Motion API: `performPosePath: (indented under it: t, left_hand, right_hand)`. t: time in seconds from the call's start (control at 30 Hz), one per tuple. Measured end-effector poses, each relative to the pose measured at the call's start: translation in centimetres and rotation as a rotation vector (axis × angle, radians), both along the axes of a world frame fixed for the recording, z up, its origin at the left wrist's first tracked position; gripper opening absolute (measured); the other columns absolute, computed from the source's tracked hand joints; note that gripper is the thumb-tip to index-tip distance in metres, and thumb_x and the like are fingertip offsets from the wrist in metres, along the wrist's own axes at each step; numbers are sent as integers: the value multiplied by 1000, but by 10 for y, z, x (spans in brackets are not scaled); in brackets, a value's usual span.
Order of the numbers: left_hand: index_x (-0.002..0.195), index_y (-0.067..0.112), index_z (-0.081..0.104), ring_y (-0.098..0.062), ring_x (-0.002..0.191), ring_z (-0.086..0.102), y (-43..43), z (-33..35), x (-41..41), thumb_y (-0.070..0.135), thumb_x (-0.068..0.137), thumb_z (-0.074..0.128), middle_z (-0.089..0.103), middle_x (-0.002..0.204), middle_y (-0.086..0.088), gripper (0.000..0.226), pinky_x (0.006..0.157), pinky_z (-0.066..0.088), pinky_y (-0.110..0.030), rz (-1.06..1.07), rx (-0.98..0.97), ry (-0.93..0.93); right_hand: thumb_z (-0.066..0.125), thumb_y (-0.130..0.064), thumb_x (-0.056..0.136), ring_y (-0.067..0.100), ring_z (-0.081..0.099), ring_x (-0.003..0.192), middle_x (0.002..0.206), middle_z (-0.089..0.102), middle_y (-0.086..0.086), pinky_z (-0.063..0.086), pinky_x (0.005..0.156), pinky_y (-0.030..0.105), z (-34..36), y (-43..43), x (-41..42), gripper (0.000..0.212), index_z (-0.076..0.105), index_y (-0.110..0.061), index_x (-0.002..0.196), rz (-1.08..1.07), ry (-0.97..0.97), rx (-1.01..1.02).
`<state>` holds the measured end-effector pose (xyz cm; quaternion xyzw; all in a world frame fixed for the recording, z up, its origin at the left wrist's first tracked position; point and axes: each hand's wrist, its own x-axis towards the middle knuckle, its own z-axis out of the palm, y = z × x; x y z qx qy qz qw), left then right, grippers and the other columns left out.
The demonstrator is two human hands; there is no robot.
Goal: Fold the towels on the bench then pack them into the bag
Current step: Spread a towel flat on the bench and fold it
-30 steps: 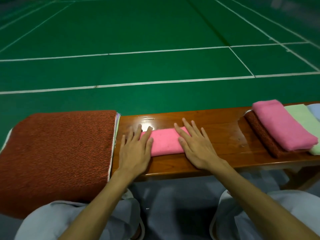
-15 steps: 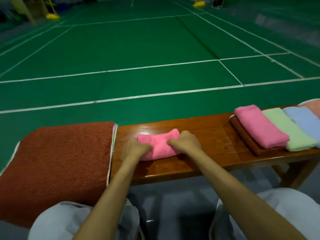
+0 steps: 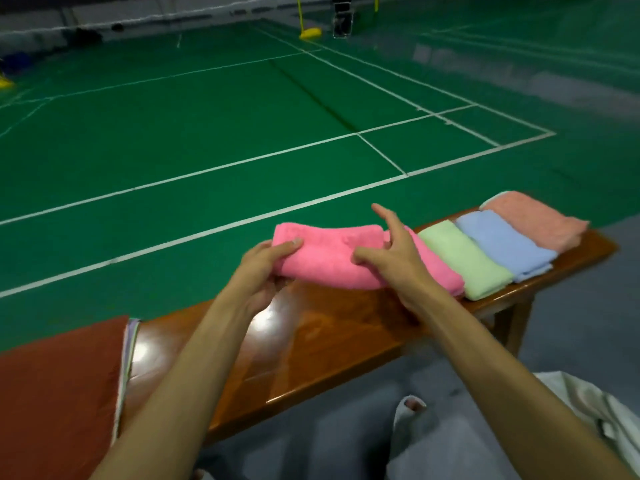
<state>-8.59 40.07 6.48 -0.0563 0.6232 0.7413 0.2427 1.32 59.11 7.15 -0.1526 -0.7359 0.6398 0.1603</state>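
above the middle of the wooden bench (image 3: 311, 341), up clear of its glossy top: a folded pink towel (image 3: 329, 258), long side running left to right. clamped at its left end by the left hand (image 3: 266, 271), thumb (image 3: 292, 243) pressed flat on the upper face, remaining fingers curled underneath and mostly hidden. at its right end, the right hand (image 3: 398, 261), not closed: thumb tip resting against the near face of the towel, index finger straight and raised free in the air, other fingers spread loosely toward the far side; cannot tell whether those touch the cloth

on the right part of the bench, side by side in a row, each lying across the bench's width: a second folded pink towel (image 3: 450, 284), mostly hidden behind the right hand and wrist, then a folded pale green towel (image 3: 464, 258) touching it, a folded light blue towel (image 3: 498, 244), and nearest the bench's right end a folded peach towel (image 3: 536, 220). cannot tell whether the held towel touches the second pink one

over the left end of the bench, spread flat, a rust-red towel (image 3: 59, 393), with thin pale edges (image 3: 131, 341) of further cloths showing just beneath its right border

beyond the bench, green badminton court floor (image 3: 207, 133) with white lines. on the near side of the bench, both bare forearms reaching in from below
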Motion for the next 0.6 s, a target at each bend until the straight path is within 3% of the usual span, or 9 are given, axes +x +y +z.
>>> performPosePath:
  t: [0.07,0.17,0.23,0.3,0.37,0.43,0.5,0.6]
  left_hand:
    - [101,13,67,-12,67,65,60,8,-14,17,83,79,72,87,-4,22,58,56,-25,-52,22,29]
    - [96,14,69,-9,64,62,154,14,-28,17,84,80,70,78,1,17,57,56,-23,-181,39,25]
    - [102,13,67,-11,66,60,217,9,-39,19,79,83,67,83,-2,29,57,55,-24,-296,30,-1]
    - [107,13,64,-13,65,60,277,0,-46,17,81,83,65,85,-4,32,56,57,-25,-378,29,-40]
    - [102,12,64,-15,61,60,335,-9,-51,14,84,81,63,83,-6,25,53,58,-28,-434,22,-77]
    - [101,9,64,-16,60,61,390,-19,-56,13,85,82,64,85,-7,24,53,58,-29,-466,5,-90]
    - [109,2,65,-17,66,65,440,-26,-60,12,84,83,67,91,-10,32,54,59,-30,-464,3,-93]
    - [102,8,63,-25,73,65,500,-39,-62,16,84,84,65,95,-12,29,55,58,-35,-470,-62,-40]
  right_hand:
    - [77,-24,63,0,57,89,127,59,1,50,78,17,5,46,2,86,52,-21,145,-126,-3,28]
    - [86,-37,63,14,65,105,118,70,-2,55,97,39,2,118,9,62,70,-21,120,-368,-22,22]
    - [92,-29,67,13,68,93,97,74,-3,57,92,44,-6,169,13,34,75,-21,95,-504,7,-52]
    - [92,-27,66,14,66,83,84,74,-3,59,87,46,-15,218,17,23,75,-19,79,-625,11,-73]
    - [93,-26,64,18,70,85,83,74,-4,61,84,48,-21,266,21,21,75,-22,73,-723,-10,-90]
    - [92,-29,62,27,72,85,82,73,-2,64,71,47,-26,308,23,22,72,-21,66,-799,-33,-138]
    - [90,-32,65,25,64,74,75,65,0,58,57,31,-31,343,22,27,68,-15,66,-879,-62,-130]
    - [85,-44,64,20,56,68,67,62,-4,54,67,39,-44,382,17,40,70,-7,71,-1006,-151,-34]
